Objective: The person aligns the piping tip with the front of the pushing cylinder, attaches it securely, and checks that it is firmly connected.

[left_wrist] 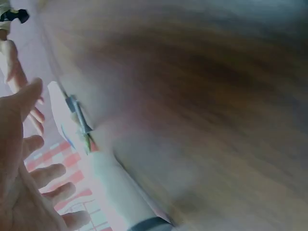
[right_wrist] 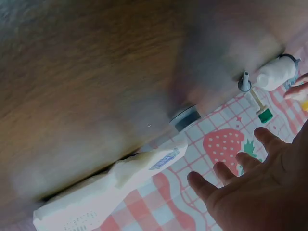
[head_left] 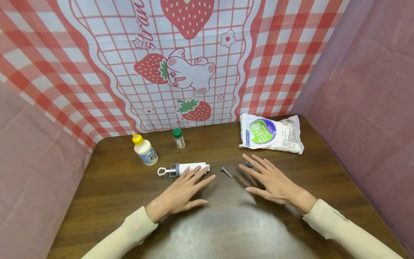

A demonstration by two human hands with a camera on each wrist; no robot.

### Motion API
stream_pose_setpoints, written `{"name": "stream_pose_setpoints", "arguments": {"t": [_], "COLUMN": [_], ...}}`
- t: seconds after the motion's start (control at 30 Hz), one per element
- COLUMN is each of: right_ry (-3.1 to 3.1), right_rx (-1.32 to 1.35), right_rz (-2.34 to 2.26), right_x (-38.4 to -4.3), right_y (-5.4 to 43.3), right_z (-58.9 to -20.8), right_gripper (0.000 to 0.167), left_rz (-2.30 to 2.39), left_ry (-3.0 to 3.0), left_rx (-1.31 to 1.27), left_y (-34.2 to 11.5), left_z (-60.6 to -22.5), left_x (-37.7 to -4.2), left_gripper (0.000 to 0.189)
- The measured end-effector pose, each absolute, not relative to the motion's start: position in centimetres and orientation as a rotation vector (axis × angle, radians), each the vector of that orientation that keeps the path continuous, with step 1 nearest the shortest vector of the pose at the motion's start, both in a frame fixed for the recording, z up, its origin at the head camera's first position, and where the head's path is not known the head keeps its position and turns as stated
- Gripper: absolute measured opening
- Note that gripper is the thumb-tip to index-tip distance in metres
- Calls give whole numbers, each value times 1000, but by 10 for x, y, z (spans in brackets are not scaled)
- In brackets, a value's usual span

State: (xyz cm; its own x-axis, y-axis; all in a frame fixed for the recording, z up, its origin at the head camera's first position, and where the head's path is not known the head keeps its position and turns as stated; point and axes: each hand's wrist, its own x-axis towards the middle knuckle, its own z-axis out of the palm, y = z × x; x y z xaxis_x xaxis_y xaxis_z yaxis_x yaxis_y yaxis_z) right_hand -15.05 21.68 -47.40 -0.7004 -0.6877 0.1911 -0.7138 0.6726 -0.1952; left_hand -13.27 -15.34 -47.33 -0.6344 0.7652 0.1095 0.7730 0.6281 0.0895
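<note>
My left hand (head_left: 182, 192) has its fingers spread in front of a white piping syringe (head_left: 194, 167) with a grey collar and a looped white plunger handle. Its fingertips overlap the barrel in the head view; whether they touch it I cannot tell. A small grey nozzle (head_left: 226, 171) lies on the table between the two hands. My right hand (head_left: 278, 182), fingers also spread, holds nothing. Just beyond its fingers is a dark round cap (right_wrist: 186, 118), partly covered in the head view. In the left wrist view the syringe's barrel (left_wrist: 115, 187) runs beside the left fingers.
A white bag of sugar (head_left: 284, 136) lies at the back right of the brown table (head_left: 110, 194). At the back left stand a squeeze bottle (head_left: 148, 154) with a yellow top and a small green-lidded jar (head_left: 179, 141). A red checked cloth (head_left: 275, 72) hangs behind.
</note>
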Motion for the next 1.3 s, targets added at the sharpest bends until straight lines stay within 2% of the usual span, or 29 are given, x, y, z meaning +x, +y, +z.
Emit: {"name": "stream_pose_setpoints", "arguments": {"t": [0.37,0.6,0.8,1.03,1.3], "right_ry": [-2844,-2884,-2859,-2813,-2786], "right_rx": [1077,923,871,856,846], "right_rz": [628,721,716,849,915], "right_x": [-164,-173,-188,-202,-208], "right_y": [215,215,220,222,223], "right_z": [-476,-475,-474,-479,-484], "right_gripper": [63,66,62,48,37], "left_rz": [-452,-575,-546,-528,-490], "left_ry": [-2672,-2656,-2735,-2849,-2875], "left_rx": [-1318,-1288,-1218,-1176,-1169], "left_y": [-130,-114,-97,-83,-72], "left_z": [-469,-467,-463,-464,-470], "left_x": [-156,-173,-189,-201,-210], "left_gripper": [56,45,42,45,33]}}
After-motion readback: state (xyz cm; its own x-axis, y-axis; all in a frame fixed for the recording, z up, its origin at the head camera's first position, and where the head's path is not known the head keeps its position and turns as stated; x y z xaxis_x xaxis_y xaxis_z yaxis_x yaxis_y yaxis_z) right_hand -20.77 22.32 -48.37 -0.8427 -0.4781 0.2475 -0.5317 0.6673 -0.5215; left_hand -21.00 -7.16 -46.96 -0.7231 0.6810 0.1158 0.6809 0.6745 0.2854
